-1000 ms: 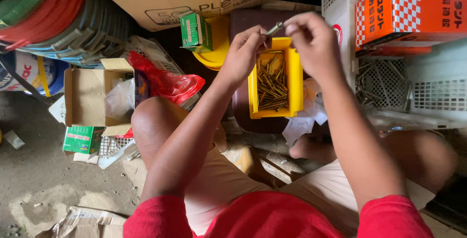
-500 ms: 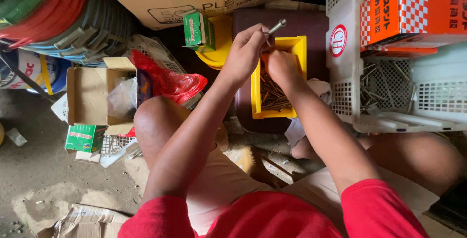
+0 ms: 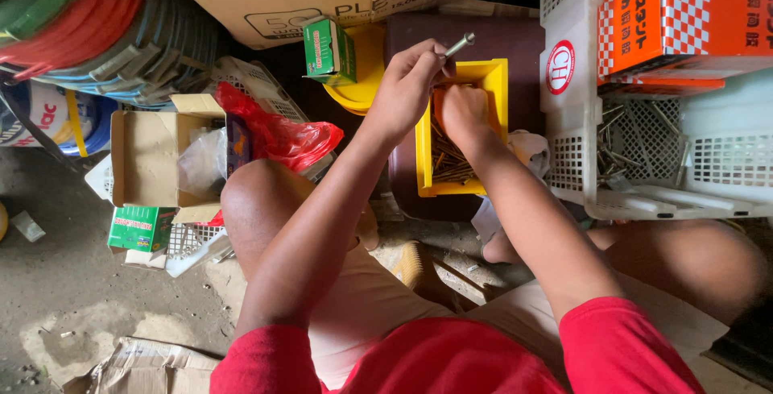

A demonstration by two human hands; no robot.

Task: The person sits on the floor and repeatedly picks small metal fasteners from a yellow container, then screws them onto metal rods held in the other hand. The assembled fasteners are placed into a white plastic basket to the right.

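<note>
Meanwhile, a metal bolt (image 3: 459, 44) is pinched in the closed left hand (image 3: 409, 88); the right hand (image 3: 462, 112), fingers curled, is dug into the yellow bin (image 3: 492, 80) at upper centre, its grasp hidden.

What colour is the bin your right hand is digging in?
Yellow bin, clearest in the head view; right hand is inside it among the screws.

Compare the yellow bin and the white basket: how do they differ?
The yellow bin has solid walls; the white basket has slotted walls. The right hand reaches into the bin; no hand is at the basket. The left hand holds a bolt. Both containers hold long metal fasteners.
</note>
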